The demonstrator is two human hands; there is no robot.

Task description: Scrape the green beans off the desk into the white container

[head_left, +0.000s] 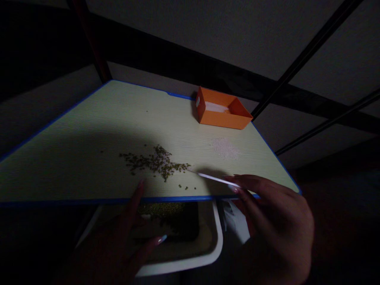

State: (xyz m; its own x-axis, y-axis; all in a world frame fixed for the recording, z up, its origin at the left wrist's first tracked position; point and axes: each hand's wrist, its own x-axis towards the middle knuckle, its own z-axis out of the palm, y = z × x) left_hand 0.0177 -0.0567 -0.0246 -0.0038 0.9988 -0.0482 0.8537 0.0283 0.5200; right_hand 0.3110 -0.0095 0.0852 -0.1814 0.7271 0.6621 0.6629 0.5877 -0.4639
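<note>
In the head view my right hand [276,221] pinches a thin white pointed stick [216,179] between thumb and fingers above the table's near edge. Its fine tip meets the right end of a scattered pile of small green beans [162,162], with pale grains mixed in among them. My left hand [127,233], dark and partly lost in shadow, has its thumb and index finger spread apart. That index fingertip is at the near edge of the table, just below the bean pile. Nothing shows between the left fingers.
On the pale table [89,118] with its blue edge, an orange box [225,120] holding white material stands at the far right. A patch of pale grains [225,148] lies before it. Below the near edge sits a white-rimmed basin [219,237] with green beans inside. The surroundings are dim.
</note>
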